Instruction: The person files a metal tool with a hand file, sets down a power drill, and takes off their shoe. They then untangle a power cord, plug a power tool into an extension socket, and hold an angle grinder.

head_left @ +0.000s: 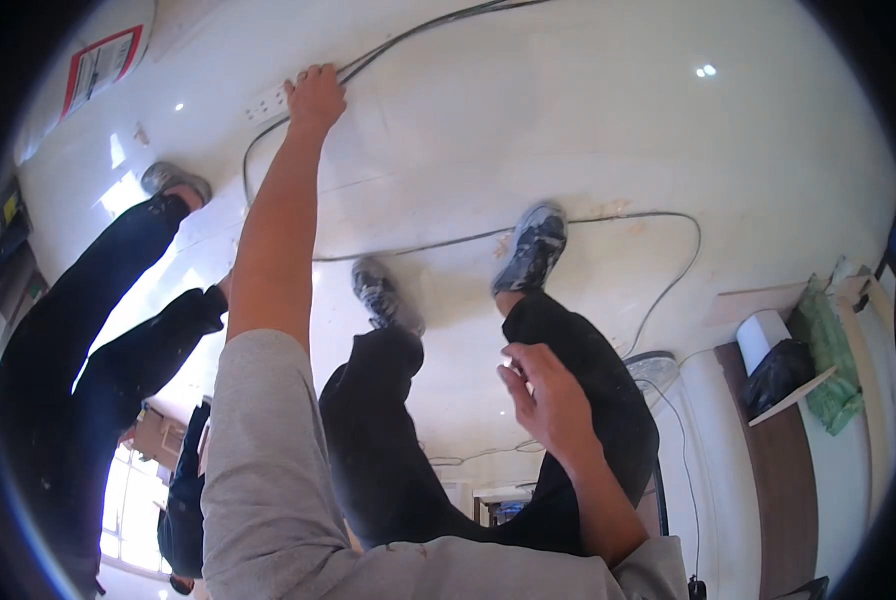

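Observation:
At the upper left, my left hand [316, 97] reaches down to the floor, its fingers curled over the right end of a white power strip [265, 105]. Dark cables [368, 58] run away from beside that hand. My right hand [551, 402] is raised above my right thigh, thumb and forefinger nearly together. A small pale spot shows between those fingertips, too small to name.
Another person's legs [88, 300] stand at the left. A black cable [448, 243] crosses the glossy floor by my shoes [536, 245]. To the right are a green bag [830, 360], a black bag [780, 375] and boards [768, 450]. A labelled package [103, 68] lies upper left.

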Demonstrator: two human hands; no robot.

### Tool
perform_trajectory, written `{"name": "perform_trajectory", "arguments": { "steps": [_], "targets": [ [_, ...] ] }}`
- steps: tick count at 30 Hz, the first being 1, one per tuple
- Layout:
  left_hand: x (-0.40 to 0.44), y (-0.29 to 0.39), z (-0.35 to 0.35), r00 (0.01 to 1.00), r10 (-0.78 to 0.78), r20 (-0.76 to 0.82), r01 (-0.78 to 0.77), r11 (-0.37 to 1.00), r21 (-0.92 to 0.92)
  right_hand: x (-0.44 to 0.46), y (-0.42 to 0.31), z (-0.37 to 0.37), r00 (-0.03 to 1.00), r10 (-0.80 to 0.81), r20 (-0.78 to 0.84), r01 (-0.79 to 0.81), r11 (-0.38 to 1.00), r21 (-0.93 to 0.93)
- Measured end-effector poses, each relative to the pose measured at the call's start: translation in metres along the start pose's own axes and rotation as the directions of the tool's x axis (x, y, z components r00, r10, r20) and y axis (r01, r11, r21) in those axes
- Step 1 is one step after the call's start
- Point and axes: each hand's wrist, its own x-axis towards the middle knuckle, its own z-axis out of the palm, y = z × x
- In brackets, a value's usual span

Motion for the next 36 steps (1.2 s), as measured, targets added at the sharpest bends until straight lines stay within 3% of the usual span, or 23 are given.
{"name": "perform_trajectory", "arguments": {
  "steps": [3,5,6,7,8,9,11,12,13,14,15,16,17,18,22,24,26,27,30,31,34,36],
  "targets": [
    [-0.018,0.008,0.025,0.988,0.145,0.043,-0.151,0.971,0.184,0.001,0.000,0.001,0.999,-0.003,0.037,0.005,0.999,-0.040],
    [-0.047,0.017,0.040,0.972,0.233,-0.034,-0.229,0.968,0.102,-0.001,-0.002,0.004,0.999,0.017,0.038,-0.016,0.999,-0.028],
    [-0.067,0.025,0.039,0.960,0.278,-0.037,-0.278,0.961,0.005,-0.003,-0.004,0.006,0.999,0.024,0.035,-0.023,1.000,-0.020],
    [-0.093,0.037,0.027,0.973,0.226,0.052,-0.203,0.938,-0.283,-0.007,-0.002,0.012,1.000,0.018,0.013,-0.018,1.000,-0.006],
    [-0.127,0.037,0.047,0.916,0.364,-0.171,-0.402,0.842,-0.361,-0.011,0.003,0.020,1.000,0.009,-0.006,-0.009,1.000,0.009],
    [-0.161,0.052,0.021,0.921,0.381,-0.085,-0.375,0.805,-0.459,-0.013,0.005,0.028,1.000,-0.005,-0.026,0.006,1.000,0.024],
    [-0.233,0.080,-0.027,0.903,0.402,-0.154,-0.414,0.714,-0.565,-0.015,-0.005,0.038,0.985,0.112,0.128,-0.138,0.966,0.217],
    [-0.270,0.090,-0.059,0.896,0.403,-0.187,-0.408,0.581,-0.704,-0.024,-0.010,0.045,0.963,0.154,0.220,-0.217,0.930,0.296],
    [-0.309,0.099,-0.099,0.893,0.418,-0.164,-0.399,0.572,-0.717,-0.031,-0.007,0.059,0.962,0.129,0.240,-0.242,0.809,0.536],
    [-0.342,0.107,-0.134,0.883,0.389,-0.262,-0.452,0.557,-0.697,-0.035,0.001,0.074,0.962,0.092,0.256,-0.256,0.628,0.735],
    [-0.374,0.107,-0.170,0.896,0.415,-0.158,-0.377,0.525,-0.763,-0.047,-0.001,0.079,0.959,0.054,0.278,-0.275,0.400,0.874],
    [-0.406,0.105,-0.188,0.880,0.440,-0.178,-0.408,0.511,-0.757,-0.060,-0.016,0.074,0.962,0.064,0.264,-0.272,0.235,0.933],
    [-0.430,0.101,-0.243,0.871,0.491,-0.004,-0.262,0.458,-0.849,-0.072,-0.033,0.065,0.965,0.078,0.251,-0.256,0.065,0.965],
    [-0.460,0.098,-0.271,0.858,0.510,-0.055,-0.330,0.467,-0.820,-0.087,-0.052,0.056,0.964,0.099,0.245,-0.234,-0.108,0.966],
    [-0.574,0.065,-0.338,0.838,0.542,0.066,-0.282,0.535,-0.796,-0.146,-0.125,-0.009,0.996,0.064,0.056,-0.029,-0.359,0.933],
    [-0.624,0.042,-0.361,0.874,0.479,0.078,-0.240,0.566,-0.789,-0.155,-0.114,-0.017,0.992,-0.103,0.076,-0.108,-0.353,0.929],
    [-0.675,0.026,-0.381,0.928,0.360,0.092,-0.155,0.600,-0.785,-0.177,-0.115,-0.009,0.999,-0.026,0.048,-0.052,-0.203,0.978],
    [-0.701,0.019,-0.383,0.936,0.300,0.183,-0.058,0.645,-0.762,-0.184,-0.116,-0.009,1.000,-0.008,0.015,-0.016,-0.116,0.993],
    [-0.771,-0.009,-0.383,0.970,0.242,-0.030,-0.188,0.667,-0.721,-0.190,-0.087,0.023,0.980,0.155,0.121,-0.113,-0.064,0.992],
    [-0.799,-0.014,-0.377,0.977,0.213,-0.005,-0.158,0.709,-0.687,-0.201,-0.069,0.038,0.973,0.166,0.159,-0.154,-0.043,0.987],
    [-0.886,0.001,-0.393,0.982,-0.010,0.187,0.141,0.696,-0.704,-0.237,-0.010,0.067,0.942,0.193,0.273,-0.285,0.039,0.958],
    [-0.939,0.008,-0.389,0.969,-0.053,0.242,0.216,0.658,-0.722,-0.264,0.022,0.085,0.903,0.246,0.353,-0.379,0.068,0.923]
  ]
}}
